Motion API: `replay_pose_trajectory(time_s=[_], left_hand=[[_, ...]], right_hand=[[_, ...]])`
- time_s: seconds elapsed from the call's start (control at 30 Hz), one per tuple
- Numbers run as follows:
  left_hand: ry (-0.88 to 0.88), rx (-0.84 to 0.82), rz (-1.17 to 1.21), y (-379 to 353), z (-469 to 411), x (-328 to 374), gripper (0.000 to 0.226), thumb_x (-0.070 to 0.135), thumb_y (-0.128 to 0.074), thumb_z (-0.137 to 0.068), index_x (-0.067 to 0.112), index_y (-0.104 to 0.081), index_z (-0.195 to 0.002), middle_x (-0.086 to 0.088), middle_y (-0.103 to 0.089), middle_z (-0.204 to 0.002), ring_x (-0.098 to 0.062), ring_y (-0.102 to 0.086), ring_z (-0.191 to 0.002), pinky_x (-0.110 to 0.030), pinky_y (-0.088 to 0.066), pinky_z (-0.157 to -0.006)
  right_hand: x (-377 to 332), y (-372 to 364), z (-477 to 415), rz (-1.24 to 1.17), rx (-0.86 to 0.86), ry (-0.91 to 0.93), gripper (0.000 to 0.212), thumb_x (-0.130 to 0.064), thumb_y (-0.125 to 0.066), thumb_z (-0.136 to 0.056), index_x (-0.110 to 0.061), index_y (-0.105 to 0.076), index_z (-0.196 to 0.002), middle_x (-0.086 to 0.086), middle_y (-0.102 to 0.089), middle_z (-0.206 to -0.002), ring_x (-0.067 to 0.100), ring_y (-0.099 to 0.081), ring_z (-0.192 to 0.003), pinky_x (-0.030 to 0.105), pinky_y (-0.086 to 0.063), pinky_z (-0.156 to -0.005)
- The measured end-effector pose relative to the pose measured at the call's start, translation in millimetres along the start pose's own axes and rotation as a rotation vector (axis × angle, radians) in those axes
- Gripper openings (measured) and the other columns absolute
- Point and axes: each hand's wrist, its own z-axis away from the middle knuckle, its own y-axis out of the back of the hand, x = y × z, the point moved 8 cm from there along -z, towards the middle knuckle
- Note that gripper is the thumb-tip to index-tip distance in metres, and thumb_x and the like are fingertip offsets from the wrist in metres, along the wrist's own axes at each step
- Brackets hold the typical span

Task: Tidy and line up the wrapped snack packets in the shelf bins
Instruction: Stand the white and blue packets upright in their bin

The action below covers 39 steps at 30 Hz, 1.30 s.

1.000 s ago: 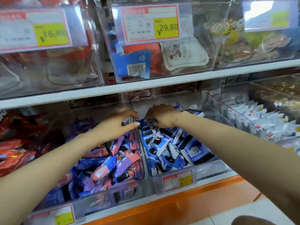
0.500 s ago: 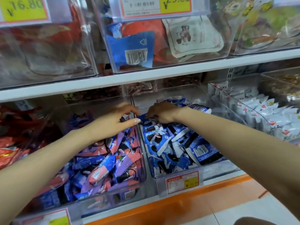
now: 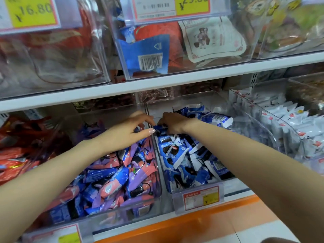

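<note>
White shelf boards [image 3: 157, 85] run across a shop wall here, loaded with clear plastic bins under yellow-and-red price labels [image 3: 31, 11]. On the lower shelf a person reaches in with both bare arms. The left hand [image 3: 129, 132] hovers over the bin of purple, pink and blue wrapped packets [image 3: 122, 174]. Its fingers [image 3: 140, 118] are arched over the clear wall between two bins and its thumb is stretched towards the neighbouring bin; I cannot tell from here whether it holds anything. The right hand [image 3: 173, 122] sits just beside it, knuckles up, fingers curled down and pinching a small blue wrapped packet [image 3: 159, 128] at the rear left corner of the clear bin [image 3: 235, 186] that holds a jumbled heap of blue-and-white snack packets [image 3: 184, 160]. Further right stand rows of white packets [image 3: 289, 123], and red packets [image 3: 17, 151] fill the far left bin.
</note>
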Motion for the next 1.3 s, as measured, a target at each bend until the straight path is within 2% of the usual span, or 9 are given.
replay_pose_trajectory(time_s=[0.2, 0.33, 0.57, 0.7, 0.8, 0.93, 1.07, 1.2, 1.3], left_hand=[[-0.001, -0.01, -0.016, 1, 1, 1, 0.053, 0.068, -0.04, -0.082, 0.028, -0.053, -0.114, 0.008, -0.046, -0.125, -0.008, -0.053, -0.108, -0.033, -0.043, -0.097], [-0.022, -0.01, -0.02, 0, -1, 2, 0.046, 0.065, -0.043, -0.086, 0.028, -0.054, -0.112, 0.006, -0.047, -0.124, -0.008, -0.053, -0.106, -0.031, -0.043, -0.096], [-0.015, -0.018, -0.037, 1, 0, 1, 0.056, 0.071, -0.036, -0.079, 0.03, -0.053, -0.113, 0.009, -0.046, -0.125, -0.007, -0.053, -0.106, -0.03, -0.043, -0.096], [0.0, -0.018, -0.048, -1, -1, 1, 0.055, 0.071, -0.041, -0.081, 0.028, -0.053, -0.113, 0.007, -0.046, -0.124, -0.01, -0.054, -0.105, -0.036, -0.044, -0.095], [0.0, 0.01, -0.054, 1, -1, 2, 0.06, 0.071, -0.031, -0.074, 0.029, -0.053, -0.111, 0.009, -0.046, -0.122, -0.009, -0.056, -0.102, -0.038, -0.046, -0.092], [-0.008, 0.006, -0.063, 0, 0, 2, 0.057, 0.07, -0.029, -0.074, 0.033, -0.052, -0.11, 0.011, -0.046, -0.121, -0.007, -0.056, -0.101, -0.036, -0.046, -0.092], [-0.013, 0.003, -0.071, 0, 0, 2, 0.063, 0.07, -0.028, -0.075, 0.027, -0.053, -0.114, 0.007, -0.047, -0.123, -0.009, -0.056, -0.101, -0.037, -0.046, -0.092], [-0.019, 0.0, -0.054, 0, 0, 4, 0.057, 0.067, -0.033, -0.078, 0.027, -0.053, -0.114, 0.006, -0.047, -0.124, -0.009, -0.057, -0.099, -0.036, -0.047, -0.091], [-0.031, 0.01, -0.047, 2, 0, 5, 0.059, 0.068, -0.032, -0.077, 0.026, -0.054, -0.113, 0.005, -0.048, -0.123, -0.009, -0.058, -0.099, -0.035, -0.047, -0.091]], right_hand=[[-8, 7, 1, 0.127, 0.005, 0.042, 0.038, -0.021, -0.066, -0.087, -0.017, -0.053, -0.122, 0.005, -0.048, -0.124, 0.026, -0.054, -0.107, 0.028, -0.04, -0.072], [-11, 5, 1, 0.181, -0.001, 0.061, 0.046, -0.025, -0.064, -0.088, -0.022, -0.047, -0.131, 0.005, -0.055, -0.124, 0.025, -0.055, -0.106, 0.031, -0.045, -0.08], [-17, 3, 0, 0.25, -0.096, 0.074, 0.055, -0.017, -0.062, -0.088, -0.023, -0.04, -0.138, 0.006, -0.056, -0.123, 0.019, -0.052, -0.09, 0.027, -0.041, -0.07], [-19, 10, 1, 0.284, 0.051, 0.103, 0.055, -0.025, -0.064, -0.087, -0.024, -0.04, -0.136, 0.005, -0.061, -0.115, 0.023, -0.058, -0.097, 0.028, -0.039, -0.071], [-15, 6, 1, 0.28, 0.088, 0.092, 0.055, -0.029, -0.063, -0.086, -0.025, -0.038, -0.135, 0.004, -0.063, -0.108, 0.024, -0.06, -0.093, 0.03, -0.043, -0.069], [-13, 3, 5, 0.199, 0.045, 0.098, 0.052, -0.025, -0.065, -0.085, -0.024, -0.039, -0.13, 0.003, -0.051, -0.115, 0.024, -0.058, -0.091, 0.033, -0.047, -0.07], [-4, 9, 13, 0.106, 0.045, 0.082, 0.029, -0.016, -0.067, -0.085, -0.016, -0.056, -0.112, 0.004, -0.042, -0.119, 0.025, -0.053, -0.096, 0.03, -0.049, -0.077], [7, 6, 15, 0.018, -0.006, -0.028, 0.041, -0.018, -0.069, -0.085, -0.01, -0.057, -0.123, 0.007, -0.053, -0.127, 0.026, -0.054, -0.114, 0.026, -0.045, -0.084], [3, 5, 14, 0.078, -0.048, -0.018, 0.037, -0.024, -0.065, -0.088, -0.017, -0.058, -0.124, 0.005, -0.058, -0.125, 0.025, -0.057, -0.11, 0.028, -0.045, -0.082]])
